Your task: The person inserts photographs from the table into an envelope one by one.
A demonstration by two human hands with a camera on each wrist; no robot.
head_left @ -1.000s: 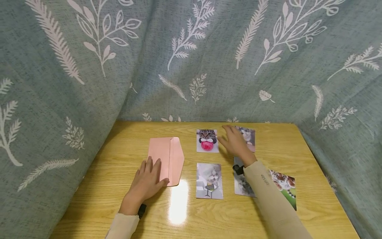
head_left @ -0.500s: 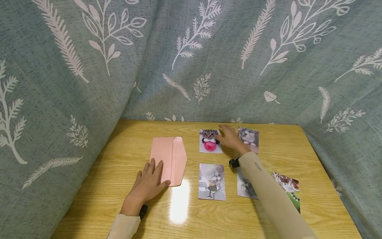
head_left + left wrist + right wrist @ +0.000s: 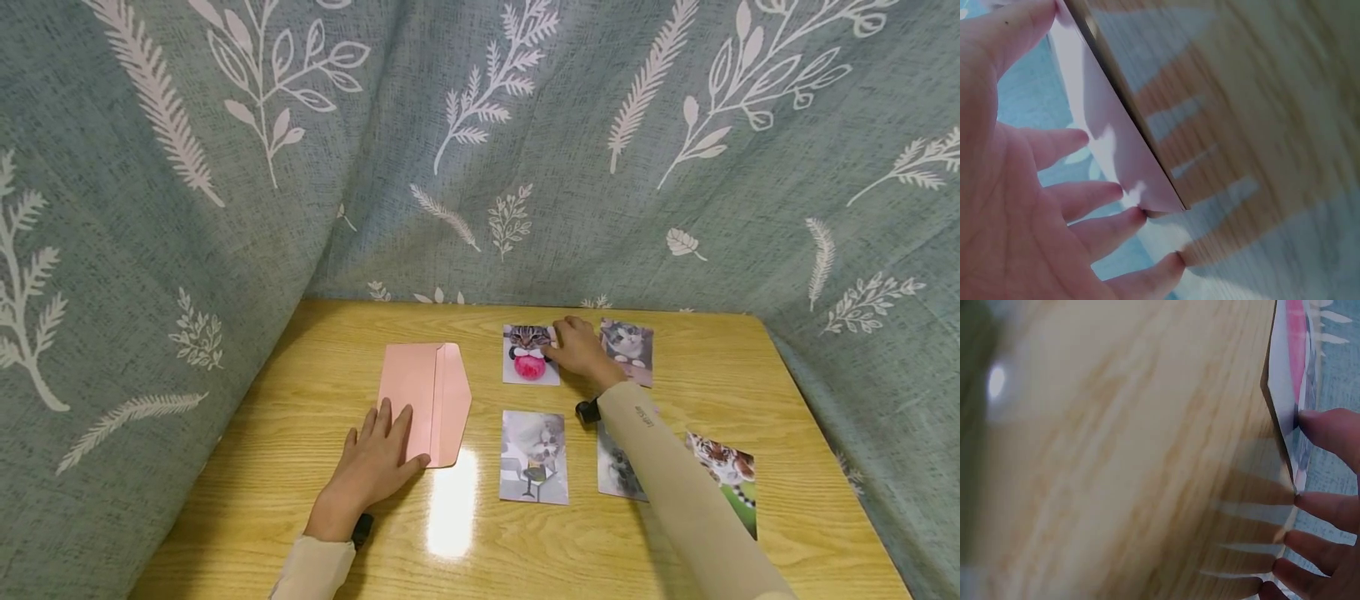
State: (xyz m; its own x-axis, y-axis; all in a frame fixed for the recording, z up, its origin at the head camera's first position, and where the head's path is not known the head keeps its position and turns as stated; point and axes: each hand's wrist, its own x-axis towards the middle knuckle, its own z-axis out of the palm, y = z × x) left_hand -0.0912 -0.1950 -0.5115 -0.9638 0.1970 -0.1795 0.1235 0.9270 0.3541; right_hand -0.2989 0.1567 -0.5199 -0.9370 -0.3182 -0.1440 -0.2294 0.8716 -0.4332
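A pink envelope (image 3: 408, 371), its flap spread out to the right, lies on the table at the left. My left hand (image 3: 375, 458) rests on its lower part, fingers spread; the left wrist view shows the fingertips along the envelope (image 3: 1094, 119). Toward the back of the table, my right hand (image 3: 581, 350) is at the right edge of a photo card (image 3: 529, 367) with a tabby cat and a pink ball. In the right wrist view the thumb touches the top of this card (image 3: 1282, 387), the index fingertip is right at its corner, and the other fingertips meet the table.
A grey cat card (image 3: 630, 343) lies behind the right hand. Nearer are a pale cat card (image 3: 534, 458), a dark grey card (image 3: 617, 467) partly under the right sleeve, and a tiger card (image 3: 731, 475). A patterned curtain (image 3: 510, 150) surrounds the wooden table (image 3: 465, 575).
My right hand has moved left from the grey cat card to the tabby cat card, where its thumb now touches. The left hand stays on the envelope. The head view has shifted slightly.
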